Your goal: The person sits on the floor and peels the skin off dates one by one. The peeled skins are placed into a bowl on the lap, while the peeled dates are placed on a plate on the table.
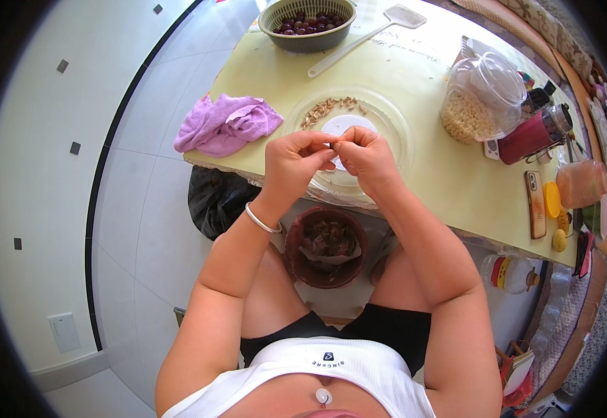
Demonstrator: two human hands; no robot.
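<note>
My left hand (pixel 298 155) and my right hand (pixel 367 159) meet fingertip to fingertip above a round clear glass plate (pixel 399 150). Pinched between them is a small dark piece (pixel 332 145), mostly covered by the fingers, like a seed or nut; its exact kind does not show. Small pale-brown shelled kernels (pixel 321 111) lie along the far left part of the plate. A white disc (pixel 349 122) shows at its middle, partly behind my hands. Below the table edge, between my knees, stands a reddish-brown bin (pixel 296 268) with dark scraps and a pale sheet in it.
A purple cloth (pixel 227 125) lies left. Farther back are a colander (pixel 307 43) of dark red round fruit and a pale spatula (pixel 359 47). To the right stand a clear jar (pixel 467 115) of pale pieces, a maroon flask (pixel 533 136) and a phone (pixel 535 204). A black bag (pixel 216 202) hangs below.
</note>
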